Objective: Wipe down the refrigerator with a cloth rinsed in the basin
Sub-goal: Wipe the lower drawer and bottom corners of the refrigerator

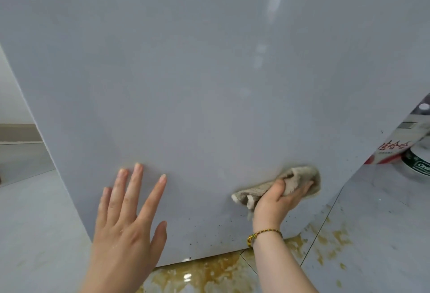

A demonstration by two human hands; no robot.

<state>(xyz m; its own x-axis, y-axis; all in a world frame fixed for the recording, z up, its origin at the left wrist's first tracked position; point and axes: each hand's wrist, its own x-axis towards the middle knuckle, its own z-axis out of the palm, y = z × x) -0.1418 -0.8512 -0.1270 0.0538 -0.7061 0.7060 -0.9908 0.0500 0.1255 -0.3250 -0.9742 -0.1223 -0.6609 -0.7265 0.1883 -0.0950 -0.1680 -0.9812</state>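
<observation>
While the right hand (277,197) presses the cloth (300,176) against the refrigerator (209,83), low on its grey panel and near its btm right edge, fingers & thumb are curled round the bunched fabric, so it's a firm clutch, not a flat palm. Left hand (130,211) lies flat on the same panel, further left at about the same height, fingers straight & spread, holding nothing, prob. bracing. A beaded bracelet (263,234) sits on the right wrist. Dark specks (218,225) dot the panel just below the cloth, toward the refrigerator's btm edge. A brown stain (209,271) spreads over the floor tiles (35,223) right at the refrigerator's foot. A red-and-white pack (393,148) shows past the refrigerator's right edge. No basin in this head view. Risks, as I judge them: the cloth is wadded, so little of it meets the panel & the specks could get skipped or just smeared; if the wipe runs down past the btm edge, the cloth may pick up the brown mess & drag it back up; the stain looks wet, so footing there could slip; the braced palm may leave prints on the glossy surface.
</observation>
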